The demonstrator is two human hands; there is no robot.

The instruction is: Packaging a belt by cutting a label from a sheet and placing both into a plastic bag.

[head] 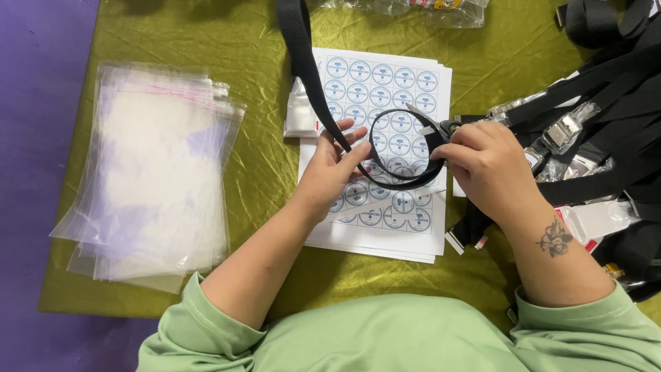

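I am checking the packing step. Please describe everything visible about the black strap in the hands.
The black strap looks like flat woven webbing. It is curled into a loose loop above the sticker sheets, with one length running up out of view. The left hand holds the loop's left side; the right hand pinches its right side.

The counter [248, 62] is covered with a wrinkled, shiny olive-green cloth [268, 172], and a purple surface shows past the cloth's left edge. On the left of the cloth lies a loose stack of clear plastic bags [155, 172], fanned slightly out of line. In the middle sits a stack of white sticker sheets [385, 89] printed with rows of round blue-and-white labels. A small white packet [299, 114] lies at the sheets' left edge. On the right rests a heap of black straps with metal buckles [599, 131], some in clear wrapping. Another clear wrapped package [427, 10] lies at the top edge.
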